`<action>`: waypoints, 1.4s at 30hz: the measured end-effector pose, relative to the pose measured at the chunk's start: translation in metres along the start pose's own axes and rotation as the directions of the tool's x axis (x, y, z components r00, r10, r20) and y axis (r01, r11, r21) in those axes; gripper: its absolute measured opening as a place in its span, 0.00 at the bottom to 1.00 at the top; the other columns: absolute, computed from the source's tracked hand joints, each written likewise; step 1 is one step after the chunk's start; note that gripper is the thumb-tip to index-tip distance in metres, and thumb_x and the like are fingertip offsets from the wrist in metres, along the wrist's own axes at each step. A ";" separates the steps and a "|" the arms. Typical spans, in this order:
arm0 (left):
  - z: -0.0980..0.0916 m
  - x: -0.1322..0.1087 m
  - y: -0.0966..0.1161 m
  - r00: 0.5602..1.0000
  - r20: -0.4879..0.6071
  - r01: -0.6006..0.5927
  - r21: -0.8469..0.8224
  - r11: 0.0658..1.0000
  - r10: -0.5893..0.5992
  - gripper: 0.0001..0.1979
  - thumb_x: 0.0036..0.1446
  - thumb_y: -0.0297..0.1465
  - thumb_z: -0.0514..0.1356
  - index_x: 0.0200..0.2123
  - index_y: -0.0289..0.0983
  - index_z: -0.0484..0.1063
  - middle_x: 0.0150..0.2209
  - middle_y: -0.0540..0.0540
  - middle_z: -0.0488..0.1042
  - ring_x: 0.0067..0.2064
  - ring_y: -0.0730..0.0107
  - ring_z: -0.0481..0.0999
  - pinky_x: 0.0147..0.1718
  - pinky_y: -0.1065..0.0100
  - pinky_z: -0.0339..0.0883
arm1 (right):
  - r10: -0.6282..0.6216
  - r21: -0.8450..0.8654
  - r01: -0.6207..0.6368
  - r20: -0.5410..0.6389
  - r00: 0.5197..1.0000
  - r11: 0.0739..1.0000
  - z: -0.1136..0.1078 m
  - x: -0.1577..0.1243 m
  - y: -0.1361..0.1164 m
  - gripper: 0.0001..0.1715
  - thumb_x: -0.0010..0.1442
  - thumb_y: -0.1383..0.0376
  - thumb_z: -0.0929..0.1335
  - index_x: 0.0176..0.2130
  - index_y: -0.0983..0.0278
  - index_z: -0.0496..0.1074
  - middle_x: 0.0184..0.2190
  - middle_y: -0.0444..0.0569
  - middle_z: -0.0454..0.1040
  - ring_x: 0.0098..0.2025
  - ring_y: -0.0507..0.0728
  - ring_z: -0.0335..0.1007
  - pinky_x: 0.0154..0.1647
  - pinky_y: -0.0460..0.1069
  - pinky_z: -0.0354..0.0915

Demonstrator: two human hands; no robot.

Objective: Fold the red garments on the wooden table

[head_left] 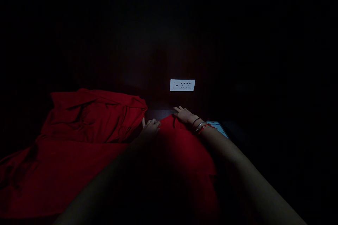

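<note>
Red cloth (pixel 182 147), perhaps a garment, spreads out before me and runs below both forearms. At its far edge my left hand (pixel 151 128) is closed on the fabric, fingers bent, one outer finger sticking up. My right hand (pixel 185 115), with bracelets at the wrist, is a little farther forward and to the right. It pinches the same edge, some of its fingers reaching past it; the thumb is hard to make out. Between the hands the edge runs fairly straight. To the left lies a bunched, wrinkled heap of red cloth (pixel 105 116).
A white wall socket panel (pixel 182 85) is on the dark surface beyond my hands. A phone with a lit screen (pixel 217 128) lies behind my right forearm. A greyish surface (pixel 158 113) shows past the cloth's edge. Everything around is very dark.
</note>
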State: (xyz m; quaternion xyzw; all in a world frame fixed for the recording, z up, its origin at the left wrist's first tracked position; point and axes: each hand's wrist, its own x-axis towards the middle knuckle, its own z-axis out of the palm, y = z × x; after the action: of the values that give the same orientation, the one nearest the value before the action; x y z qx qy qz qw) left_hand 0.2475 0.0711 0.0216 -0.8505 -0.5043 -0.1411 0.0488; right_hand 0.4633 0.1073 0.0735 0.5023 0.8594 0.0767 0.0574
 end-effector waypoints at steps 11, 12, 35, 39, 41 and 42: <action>0.013 -0.143 -0.016 0.996 0.001 0.083 0.069 0.994 -0.084 0.29 0.56 0.43 0.45 0.58 0.38 0.51 0.60 0.40 0.50 0.60 0.53 0.46 0.53 0.49 0.45 | 0.115 0.337 -0.159 0.146 0.983 0.928 -0.003 -0.155 -0.109 0.46 0.47 0.52 0.67 0.60 0.62 0.49 0.59 0.60 0.49 0.59 0.69 0.45 0.52 0.62 0.52; 0.011 -0.144 -0.018 0.997 0.029 0.072 0.074 0.995 -0.075 0.28 0.56 0.42 0.45 0.58 0.38 0.52 0.60 0.40 0.50 0.60 0.53 0.47 0.53 0.48 0.45 | 0.126 0.285 -0.163 0.143 0.982 0.945 0.001 -0.159 -0.123 0.42 0.49 0.56 0.67 0.59 0.62 0.50 0.59 0.60 0.49 0.59 0.70 0.45 0.52 0.64 0.51; 0.006 -0.143 -0.030 0.997 0.069 0.017 0.063 0.998 -0.021 0.25 0.56 0.42 0.46 0.56 0.41 0.56 0.60 0.44 0.50 0.60 0.54 0.50 0.53 0.50 0.46 | 0.361 0.263 -0.373 0.096 0.928 0.890 0.014 -0.192 -0.153 0.20 0.60 0.70 0.54 0.50 0.64 0.61 0.44 0.57 0.64 0.39 0.57 0.68 0.37 0.48 0.62; 0.009 -0.144 -0.031 0.998 0.059 0.016 0.069 0.998 -0.020 0.25 0.56 0.42 0.46 0.56 0.41 0.55 0.60 0.44 0.50 0.60 0.54 0.49 0.53 0.50 0.45 | 0.410 0.340 -0.434 0.145 0.901 0.834 0.008 -0.197 -0.157 0.25 0.57 0.64 0.60 0.54 0.65 0.57 0.48 0.59 0.62 0.41 0.57 0.67 0.39 0.48 0.62; 0.009 -0.144 -0.031 0.998 0.060 0.023 0.067 0.998 -0.027 0.26 0.56 0.42 0.46 0.57 0.40 0.55 0.60 0.44 0.50 0.60 0.54 0.49 0.53 0.51 0.45 | 0.415 0.363 -0.450 0.174 0.893 0.816 0.006 -0.197 -0.165 0.25 0.58 0.65 0.59 0.55 0.65 0.56 0.46 0.59 0.64 0.40 0.57 0.68 0.38 0.48 0.62; 0.008 -0.144 -0.031 0.997 0.064 0.030 0.067 0.997 -0.035 0.26 0.56 0.42 0.45 0.56 0.40 0.55 0.60 0.44 0.50 0.60 0.55 0.49 0.53 0.51 0.45 | 0.402 0.376 -0.438 0.174 0.899 0.816 0.006 -0.197 -0.168 0.24 0.58 0.67 0.57 0.55 0.65 0.56 0.45 0.59 0.65 0.40 0.57 0.67 0.39 0.48 0.61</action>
State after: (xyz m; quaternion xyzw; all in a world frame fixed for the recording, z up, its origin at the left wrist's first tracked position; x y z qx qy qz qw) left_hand 0.1573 -0.0333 -0.0298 -0.8443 -0.5238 -0.0973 0.0582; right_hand 0.4167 -0.1453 0.0401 0.6829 0.7208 -0.1148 -0.0293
